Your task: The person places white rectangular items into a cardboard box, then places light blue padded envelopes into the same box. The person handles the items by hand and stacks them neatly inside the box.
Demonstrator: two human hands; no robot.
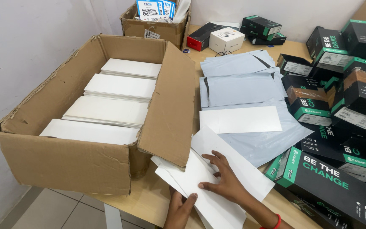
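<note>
At the bottom centre of the frame, the right hand (227, 182) lies flat, pinning fanned white card sheets (217, 182) to the table (149, 199); the left hand (178, 210) pinches their near edge. They look light, thin, slippery and easily creased, best gripped along the edges.

A big brown carton (85, 127) stands at left. Grey mailer bags (242, 85) lie at centre, black-green boxes (339, 97) pile at right, a white box (226, 39) at top.
</note>
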